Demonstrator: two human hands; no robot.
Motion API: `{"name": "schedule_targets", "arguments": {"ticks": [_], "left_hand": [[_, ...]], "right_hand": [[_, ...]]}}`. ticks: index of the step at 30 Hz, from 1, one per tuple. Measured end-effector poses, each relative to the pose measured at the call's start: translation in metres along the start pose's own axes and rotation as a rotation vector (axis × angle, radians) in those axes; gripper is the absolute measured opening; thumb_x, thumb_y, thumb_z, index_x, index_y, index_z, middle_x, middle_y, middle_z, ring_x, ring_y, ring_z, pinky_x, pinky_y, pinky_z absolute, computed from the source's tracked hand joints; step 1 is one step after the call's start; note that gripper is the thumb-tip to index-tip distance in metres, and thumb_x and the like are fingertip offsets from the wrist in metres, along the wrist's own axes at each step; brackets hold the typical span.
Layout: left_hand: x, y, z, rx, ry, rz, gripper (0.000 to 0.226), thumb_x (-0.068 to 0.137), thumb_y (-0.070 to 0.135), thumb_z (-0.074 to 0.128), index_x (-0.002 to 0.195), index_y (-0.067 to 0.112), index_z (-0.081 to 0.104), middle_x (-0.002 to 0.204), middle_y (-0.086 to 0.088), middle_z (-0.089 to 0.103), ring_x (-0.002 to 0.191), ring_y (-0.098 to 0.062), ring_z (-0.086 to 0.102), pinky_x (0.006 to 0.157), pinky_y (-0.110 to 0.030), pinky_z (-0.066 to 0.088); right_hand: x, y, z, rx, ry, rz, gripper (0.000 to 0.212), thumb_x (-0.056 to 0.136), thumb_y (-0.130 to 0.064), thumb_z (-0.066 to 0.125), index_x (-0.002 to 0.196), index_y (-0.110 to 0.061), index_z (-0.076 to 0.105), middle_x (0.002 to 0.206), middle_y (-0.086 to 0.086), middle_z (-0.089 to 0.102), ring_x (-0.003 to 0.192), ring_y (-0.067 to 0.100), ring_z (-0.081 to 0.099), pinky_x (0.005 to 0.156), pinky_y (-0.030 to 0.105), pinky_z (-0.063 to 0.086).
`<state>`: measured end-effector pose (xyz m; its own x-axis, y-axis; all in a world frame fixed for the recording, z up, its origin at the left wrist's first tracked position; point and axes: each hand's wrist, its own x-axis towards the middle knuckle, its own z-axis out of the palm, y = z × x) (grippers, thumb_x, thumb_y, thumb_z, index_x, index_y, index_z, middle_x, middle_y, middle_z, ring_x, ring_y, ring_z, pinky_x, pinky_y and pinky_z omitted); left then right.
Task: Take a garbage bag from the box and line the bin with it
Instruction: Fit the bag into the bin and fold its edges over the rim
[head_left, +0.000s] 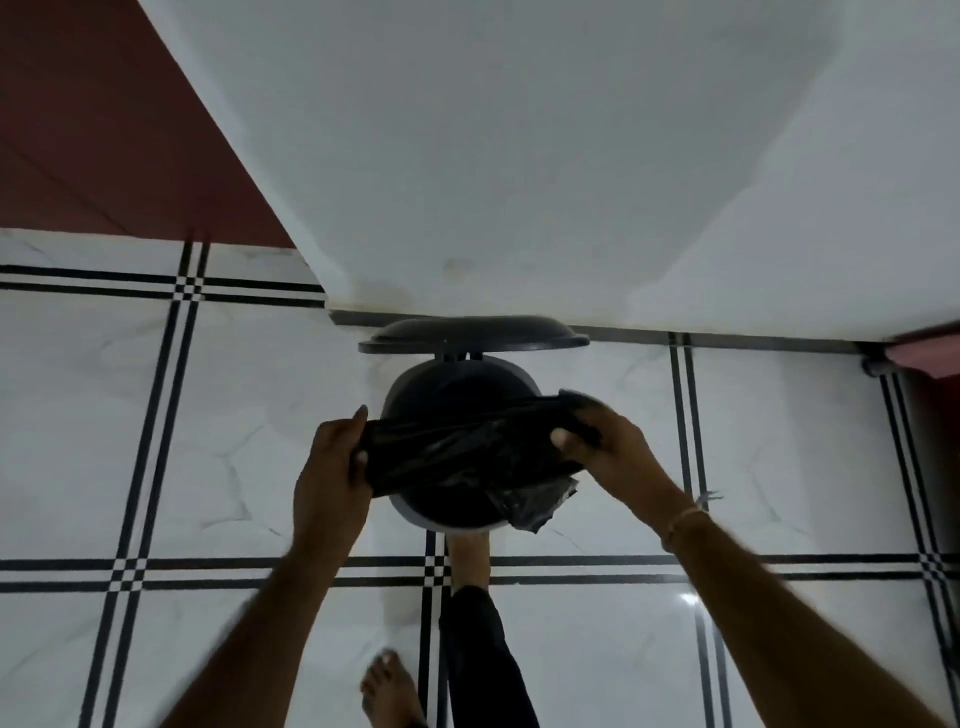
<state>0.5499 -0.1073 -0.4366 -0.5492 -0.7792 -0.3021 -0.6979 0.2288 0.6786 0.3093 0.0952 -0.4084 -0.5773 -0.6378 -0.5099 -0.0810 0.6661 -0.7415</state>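
A round dark grey pedal bin (415, 382) stands on the tiled floor against a white wall, its lid (472, 336) tipped up and open. A black garbage bag (467, 447) is stretched across the bin's mouth. My left hand (332, 467) grips the bag's left end, and my right hand (602, 441) grips its right end. A loose corner of the bag hangs over the bin's front right rim. One of my feet (467, 561) rests at the bin's base, where its pedal is hidden. No box is in view.
White floor tiles with black stripe lines surround the bin. My other bare foot (389, 691) stands on the floor below. A dark red surface (78, 130) fills the upper left, and a reddish object (924, 353) sits at the right edge.
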Motion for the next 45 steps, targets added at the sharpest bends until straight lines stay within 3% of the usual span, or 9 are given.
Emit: {"name": "schedule_targets", "arguments": {"ticks": [4, 8, 13, 17, 22, 27, 33, 39, 45], "left_hand": [[0.009, -0.022, 0.016, 0.057, 0.165, -0.095, 0.019, 0.103, 0.016, 0.05, 0.106, 0.009, 0.068, 0.092, -0.003, 0.067, 0.088, -0.027, 0.063, 0.069, -0.03, 0.041], [0.028, -0.012, 0.021, -0.333, 0.371, -0.199, 0.029, 0.106, 0.026, 0.042, 0.084, 0.012, 0.055, 0.076, 0.002, 0.055, 0.074, -0.016, 0.05, 0.067, -0.031, 0.038], [0.013, 0.002, 0.06, -0.591, 0.183, -0.286, 0.029, 0.105, 0.028, 0.043, 0.08, 0.018, 0.054, 0.08, -0.001, 0.056, 0.077, -0.014, 0.051, 0.069, -0.034, 0.047], [0.005, -0.014, 0.08, -0.546, 0.119, -0.287, 0.032, 0.107, 0.025, 0.043, 0.076, 0.022, 0.05, 0.07, 0.006, 0.049, 0.068, -0.01, 0.044, 0.064, -0.031, 0.04], [0.011, -0.045, 0.076, -0.578, 0.219, -0.333, 0.024, 0.105, 0.027, 0.051, 0.083, 0.024, 0.062, 0.082, 0.002, 0.062, 0.078, -0.009, 0.057, 0.07, -0.028, 0.05], [0.029, -0.073, 0.058, -0.579, 0.313, -0.359, 0.021, 0.103, 0.029, 0.053, 0.083, 0.029, 0.06, 0.085, 0.004, 0.064, 0.088, -0.017, 0.059, 0.081, -0.035, 0.05], [0.03, -0.048, 0.07, -0.622, 0.096, -0.318, 0.02, 0.101, 0.026, 0.06, 0.083, 0.018, 0.064, 0.066, 0.015, 0.069, 0.061, 0.01, 0.062, 0.051, -0.01, 0.048], [0.038, -0.05, 0.073, -0.677, 0.0, -0.359, 0.018, 0.097, 0.028, 0.065, 0.083, 0.017, 0.067, 0.06, 0.015, 0.07, 0.058, 0.004, 0.066, 0.047, -0.014, 0.051], [0.057, -0.085, 0.061, -0.955, -0.111, -0.581, 0.028, 0.089, 0.036, 0.071, 0.102, 0.011, 0.07, 0.097, -0.008, 0.074, 0.093, -0.023, 0.07, 0.078, -0.034, 0.061]], "right_hand": [[0.016, 0.002, 0.028, 0.092, -0.111, -0.036, 0.061, 0.087, -0.054, 0.07, 0.14, -0.028, 0.055, 0.139, -0.003, 0.062, 0.129, 0.017, 0.058, 0.11, 0.041, 0.049], [0.041, -0.007, 0.052, 0.452, -0.002, -0.033, 0.052, 0.095, -0.06, 0.057, 0.139, -0.032, 0.057, 0.139, 0.0, 0.065, 0.132, 0.019, 0.059, 0.111, 0.04, 0.047], [0.045, 0.006, 0.118, 0.888, -0.112, 0.608, 0.086, 0.081, -0.084, 0.046, 0.147, -0.028, 0.048, 0.149, 0.008, 0.053, 0.14, 0.034, 0.048, 0.109, 0.059, 0.042], [0.083, 0.018, 0.107, 1.183, 0.011, 0.456, 0.093, 0.085, -0.087, 0.027, 0.138, -0.019, 0.062, 0.137, 0.014, 0.066, 0.131, 0.032, 0.058, 0.112, 0.053, 0.043], [0.096, 0.049, 0.107, 1.179, 0.064, 0.494, 0.094, 0.086, -0.086, 0.027, 0.135, -0.014, 0.063, 0.131, 0.013, 0.069, 0.125, 0.035, 0.06, 0.111, 0.054, 0.042], [0.075, 0.057, 0.115, 0.886, -0.267, 0.613, 0.096, 0.084, -0.087, 0.03, 0.15, -0.019, 0.043, 0.147, 0.005, 0.052, 0.136, 0.041, 0.048, 0.103, 0.064, 0.045], [0.08, 0.06, 0.074, 1.024, 0.226, 0.414, 0.057, 0.1, -0.057, 0.047, 0.116, -0.007, 0.07, 0.117, 0.013, 0.073, 0.112, 0.03, 0.068, 0.097, 0.046, 0.057], [0.068, 0.094, 0.052, 1.015, 0.078, 0.326, 0.037, 0.105, -0.021, 0.05, 0.126, 0.008, 0.063, 0.126, 0.024, 0.066, 0.117, 0.032, 0.066, 0.09, 0.034, 0.06], [0.063, 0.113, 0.027, 0.944, 0.021, 0.319, 0.026, 0.096, -0.022, 0.061, 0.115, -0.007, 0.071, 0.108, 0.011, 0.072, 0.106, 0.028, 0.066, 0.096, 0.038, 0.057]]}}
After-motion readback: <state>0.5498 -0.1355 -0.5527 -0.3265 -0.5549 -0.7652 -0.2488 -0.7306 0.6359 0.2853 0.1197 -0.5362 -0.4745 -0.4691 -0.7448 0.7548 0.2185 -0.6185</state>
